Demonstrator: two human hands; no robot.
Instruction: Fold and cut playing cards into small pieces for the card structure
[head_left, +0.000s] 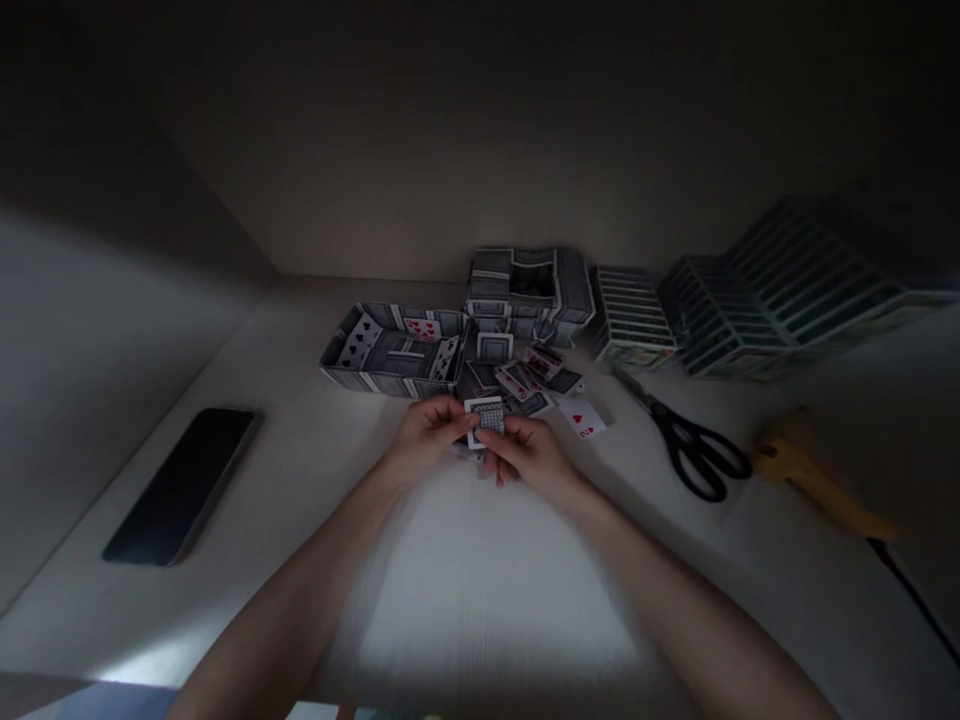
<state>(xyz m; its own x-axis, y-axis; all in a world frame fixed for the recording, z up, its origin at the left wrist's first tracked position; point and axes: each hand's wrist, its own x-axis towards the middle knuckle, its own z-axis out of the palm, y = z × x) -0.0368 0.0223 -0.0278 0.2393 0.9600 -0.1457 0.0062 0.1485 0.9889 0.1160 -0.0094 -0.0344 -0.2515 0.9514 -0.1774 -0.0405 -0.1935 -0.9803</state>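
My left hand and my right hand meet at the middle of the view, with a playing card pinched between their fingers. Its grey patterned back faces up, and its lower edge is partly hidden by my fingers. Just beyond my hands lies a spread of loose playing cards, some showing red faces. A two of hearts lies face up to the right of my right hand. Walled structures built from cards stand behind them, one at the left and one at the back.
Slanted rows of interlocked cards stand at the right. Black-handled scissors and a yellow tool lie nearby, with a black cable to their right. A dark smartphone lies on the pale desk at the left.
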